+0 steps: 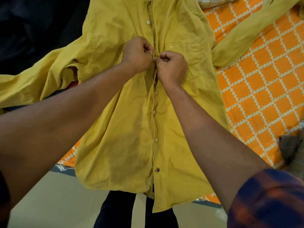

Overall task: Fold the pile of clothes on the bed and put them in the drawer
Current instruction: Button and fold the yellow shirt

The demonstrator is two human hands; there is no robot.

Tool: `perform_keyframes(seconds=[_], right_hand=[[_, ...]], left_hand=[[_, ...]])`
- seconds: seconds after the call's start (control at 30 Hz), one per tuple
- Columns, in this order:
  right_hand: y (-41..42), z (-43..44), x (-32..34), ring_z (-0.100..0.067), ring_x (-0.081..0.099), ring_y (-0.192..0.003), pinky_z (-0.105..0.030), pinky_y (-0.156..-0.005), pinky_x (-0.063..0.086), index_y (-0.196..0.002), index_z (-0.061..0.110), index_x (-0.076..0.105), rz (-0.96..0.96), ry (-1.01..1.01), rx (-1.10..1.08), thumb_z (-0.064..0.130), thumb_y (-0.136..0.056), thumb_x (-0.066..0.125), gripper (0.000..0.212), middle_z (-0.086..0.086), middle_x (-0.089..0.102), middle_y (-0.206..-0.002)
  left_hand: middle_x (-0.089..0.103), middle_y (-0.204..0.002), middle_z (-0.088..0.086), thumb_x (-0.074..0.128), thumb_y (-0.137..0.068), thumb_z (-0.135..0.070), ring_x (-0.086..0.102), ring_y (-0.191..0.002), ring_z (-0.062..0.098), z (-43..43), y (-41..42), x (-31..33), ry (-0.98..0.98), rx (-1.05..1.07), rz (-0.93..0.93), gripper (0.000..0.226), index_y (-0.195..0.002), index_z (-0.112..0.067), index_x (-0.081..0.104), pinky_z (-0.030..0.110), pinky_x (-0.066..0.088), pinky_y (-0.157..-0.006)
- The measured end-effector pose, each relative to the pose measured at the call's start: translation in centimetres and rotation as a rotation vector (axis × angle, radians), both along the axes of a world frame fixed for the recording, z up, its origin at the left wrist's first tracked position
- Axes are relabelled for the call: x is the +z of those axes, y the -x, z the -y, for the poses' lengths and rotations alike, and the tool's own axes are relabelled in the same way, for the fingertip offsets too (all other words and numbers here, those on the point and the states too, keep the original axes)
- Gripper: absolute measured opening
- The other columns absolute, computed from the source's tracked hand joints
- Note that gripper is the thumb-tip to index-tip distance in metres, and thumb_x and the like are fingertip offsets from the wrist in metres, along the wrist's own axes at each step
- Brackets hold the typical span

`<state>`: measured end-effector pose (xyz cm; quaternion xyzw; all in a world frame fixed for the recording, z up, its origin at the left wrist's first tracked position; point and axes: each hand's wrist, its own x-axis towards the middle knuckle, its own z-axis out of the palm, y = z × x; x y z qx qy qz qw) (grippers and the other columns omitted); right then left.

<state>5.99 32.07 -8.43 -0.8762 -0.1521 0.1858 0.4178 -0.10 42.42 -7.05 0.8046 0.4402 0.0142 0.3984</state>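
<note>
bed (256, 89): orange-and-white sheet under it all | yellow shirt (128, 129): spread front up on the sheet, sleeves out, hem over the near edge | my left hand (136, 54): fingers curled, pinching the placket mid-chest | my right hand (171, 66): curled, pinching the facing edge, touching my left | white button (154, 112): on the placket below my hands

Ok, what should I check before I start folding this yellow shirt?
1. Button being worked is fastened: cannot tell; the left hand and right hand cover it as they pinch the placket.
2. The lower buttons closed: ok.
3. The yellow shirt lying flat: not ok, its front is rumpled.
4. Sleeves laid out: not ok; one sleeve is bunched on the dark clothes.
5. The hem on the bed sheet: not ok, it hangs past the edge.
</note>
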Motion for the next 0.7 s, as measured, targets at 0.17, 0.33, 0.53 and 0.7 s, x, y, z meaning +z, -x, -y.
perform_keyframes(seconds=[0.17, 0.33, 0.53, 0.7], right_hand=[[0.3, -0.2, -0.1, -0.001, 0.056, -0.045, -0.014, -0.047, 0.039, -0.068, 0.023, 0.076, -0.012, -0.001, 0.005, 0.023, -0.084, 0.076, 0.016, 0.017, 0.056, -0.044], [-0.2, -0.1, -0.3, 0.000, 0.051, -0.042, -0.021, -0.050, 0.044, -0.068, 0.024, 0.071, -0.121, -0.010, -0.046, 0.026, -0.083, 0.079, 0.018, 0.017, 0.056, -0.043], [0.0, 0.2, -0.8, 0.005, 0.057, -0.054, -0.018, -0.057, 0.047, -0.083, 0.014, 0.081, -0.138, -0.070, -0.077, 0.023, -0.083, 0.080, 0.009, 0.012, 0.071, -0.065], [0.3, 0.2, -1.0, 0.007, 0.048, -0.047, -0.016, -0.053, 0.037, -0.058, 0.031, 0.063, -0.142, -0.060, -0.008, 0.019, -0.085, 0.077, 0.033, 0.024, 0.054, -0.049]], left_hand=[[0.064, -0.073, -0.009, 0.069, -0.090, -0.013, 0.065, -0.078, 0.008, 0.6, -0.4, -0.2, 0.179, 0.144, 0.087, 0.008, -0.085, -0.019, 0.072, 0.030, 0.059, -0.081], [0.064, -0.079, -0.009, 0.065, -0.091, -0.013, 0.062, -0.076, 0.005, 1.4, -0.5, -0.3, 0.072, 0.153, 0.084, 0.009, -0.092, -0.015, 0.074, 0.018, 0.053, -0.072], [0.067, -0.079, -0.007, 0.068, -0.090, -0.013, 0.068, -0.083, 0.010, 1.2, -0.7, -0.5, 0.122, 0.184, 0.065, 0.007, -0.090, -0.016, 0.074, 0.024, 0.058, -0.079], [0.068, -0.074, -0.001, 0.068, -0.086, -0.006, 0.067, -0.075, 0.013, 0.0, -0.9, -0.6, 0.277, 0.225, 0.065, 0.021, -0.072, -0.022, 0.068, 0.037, 0.062, -0.078]])
